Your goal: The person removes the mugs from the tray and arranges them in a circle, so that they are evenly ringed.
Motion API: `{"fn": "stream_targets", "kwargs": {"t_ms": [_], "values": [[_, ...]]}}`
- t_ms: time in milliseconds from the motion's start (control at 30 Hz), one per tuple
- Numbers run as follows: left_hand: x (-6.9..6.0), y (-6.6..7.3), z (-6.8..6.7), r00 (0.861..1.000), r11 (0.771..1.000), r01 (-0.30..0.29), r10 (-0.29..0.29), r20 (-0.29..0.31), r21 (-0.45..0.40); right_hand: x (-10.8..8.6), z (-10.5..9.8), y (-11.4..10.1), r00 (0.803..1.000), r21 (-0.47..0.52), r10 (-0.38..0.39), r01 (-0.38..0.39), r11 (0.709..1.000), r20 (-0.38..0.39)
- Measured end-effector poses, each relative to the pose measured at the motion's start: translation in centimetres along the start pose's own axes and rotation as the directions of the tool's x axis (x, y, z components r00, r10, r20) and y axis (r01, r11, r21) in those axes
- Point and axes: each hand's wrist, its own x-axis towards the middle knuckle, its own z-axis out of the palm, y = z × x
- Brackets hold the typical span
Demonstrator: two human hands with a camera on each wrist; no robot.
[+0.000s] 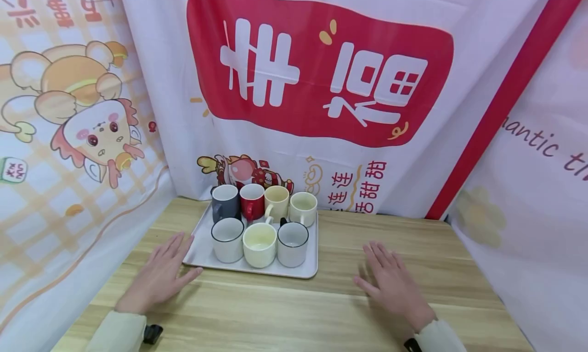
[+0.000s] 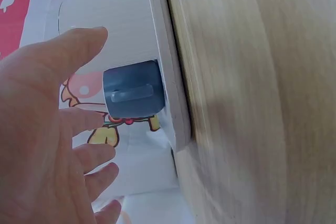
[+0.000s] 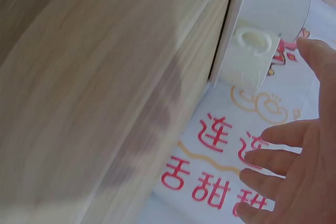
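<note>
On a white tray (image 1: 193, 251) stand several mugs in two rows. The back row has a dark blue-grey mug (image 1: 225, 203), a red mug (image 1: 252, 198), a tan mug (image 1: 277, 201) and a cream mug (image 1: 303, 209). In front are a white mug with a dark rim (image 1: 228, 244), a pale yellow mug (image 1: 260, 250) and another dark-rimmed white mug (image 1: 292, 247). My left hand (image 1: 161, 275), fingers extended and holding nothing, is at the tray's left edge. My right hand (image 1: 392, 283) is well right of the tray, fingers straight, also holding nothing.
The wooden table (image 1: 275, 316) extends in front of the tray and to its right. A printed white cloth (image 1: 321, 173) hangs behind, with a patterned cloth (image 1: 82, 153) on the left and another cloth (image 1: 528, 214) on the right.
</note>
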Motion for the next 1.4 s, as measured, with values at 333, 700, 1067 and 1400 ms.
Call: {"fn": "stream_targets", "kwargs": {"t_ms": [333,700,1067,1400], "values": [[0.9,-2.5,1.2,0.999,0.984,0.044,-0.042,0.013,-0.170,1.4,1.3,-3.8,0.995,0.272,0.065,-0.083,0.959,0.077],[3.0,-4.2,2.4,0.989,0.900,0.148,-0.125,0.082,-0.409,5.2,1.9,-8.8,0.990,0.432,0.142,-0.118,0.894,-0.023],[4.0,-5.0,3.7,0.952,0.741,0.305,-0.250,0.176,-0.599,8.4,3.5,-11.3,0.980,0.521,0.165,-0.083,0.850,-0.114],[4.5,-5.3,4.8,0.943,0.604,0.323,-0.266,0.198,-0.729,10.3,4.2,-12.3,0.972,0.623,0.218,-0.119,0.773,-0.085]]}}
